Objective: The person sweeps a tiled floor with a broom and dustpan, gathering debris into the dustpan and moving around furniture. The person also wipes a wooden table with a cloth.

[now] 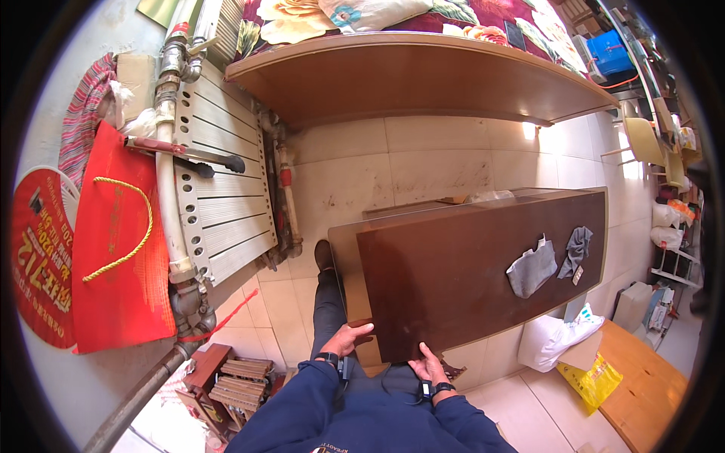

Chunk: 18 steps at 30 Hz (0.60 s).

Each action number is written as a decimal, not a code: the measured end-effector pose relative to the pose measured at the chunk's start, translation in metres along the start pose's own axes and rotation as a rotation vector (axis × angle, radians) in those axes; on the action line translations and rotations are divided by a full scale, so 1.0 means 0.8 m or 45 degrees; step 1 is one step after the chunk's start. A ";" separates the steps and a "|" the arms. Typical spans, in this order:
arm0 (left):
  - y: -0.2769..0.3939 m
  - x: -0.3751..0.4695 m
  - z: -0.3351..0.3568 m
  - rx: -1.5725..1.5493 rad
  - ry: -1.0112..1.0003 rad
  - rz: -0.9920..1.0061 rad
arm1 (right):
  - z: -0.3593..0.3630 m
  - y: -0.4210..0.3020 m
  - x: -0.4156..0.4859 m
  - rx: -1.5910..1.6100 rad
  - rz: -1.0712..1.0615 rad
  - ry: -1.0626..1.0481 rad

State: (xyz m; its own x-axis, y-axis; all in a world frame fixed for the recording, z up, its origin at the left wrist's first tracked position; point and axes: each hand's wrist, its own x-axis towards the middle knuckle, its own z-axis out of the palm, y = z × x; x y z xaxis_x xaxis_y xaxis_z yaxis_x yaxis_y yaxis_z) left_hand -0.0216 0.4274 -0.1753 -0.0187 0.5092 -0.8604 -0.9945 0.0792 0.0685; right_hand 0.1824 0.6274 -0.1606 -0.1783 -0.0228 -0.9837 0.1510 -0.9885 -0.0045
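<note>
A low dark-brown table (453, 272) stands before me, with a clear glass sheet (351, 255) on top that juts past the wood on the left. My left hand (342, 341) holds the sheet's near left corner, thumb above and fingers showing through the glass. At the near edge, my right hand (429, 365) has its thumb on top; its other fingers are hidden below. Two grey cloths, one flat (532, 269) and one crumpled (575, 252), lie toward the table's right end, beside a small pale object (578, 276).
Across the tiled floor (436, 170) is a bed's wooden board (419, 85). A radiator (226, 187) with pipes (165, 170) lines the left wall, near a red paper bag (122, 243). At right are a white bag (558, 340), a yellow bag (592, 379) and an orange-brown wooden surface (645, 385).
</note>
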 end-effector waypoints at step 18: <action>0.083 -0.050 -0.071 0.422 -0.162 -0.263 | 0.018 0.018 -0.008 -0.245 -0.306 0.422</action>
State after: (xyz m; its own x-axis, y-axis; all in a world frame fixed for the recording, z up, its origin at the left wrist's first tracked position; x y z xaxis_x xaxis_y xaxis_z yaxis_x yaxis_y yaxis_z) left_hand -0.0929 0.3639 -0.1649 0.2114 0.5542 -0.8051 -0.8886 0.4521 0.0778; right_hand 0.1720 0.6114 -0.1516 0.0860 0.2838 -0.9550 0.3271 -0.9135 -0.2420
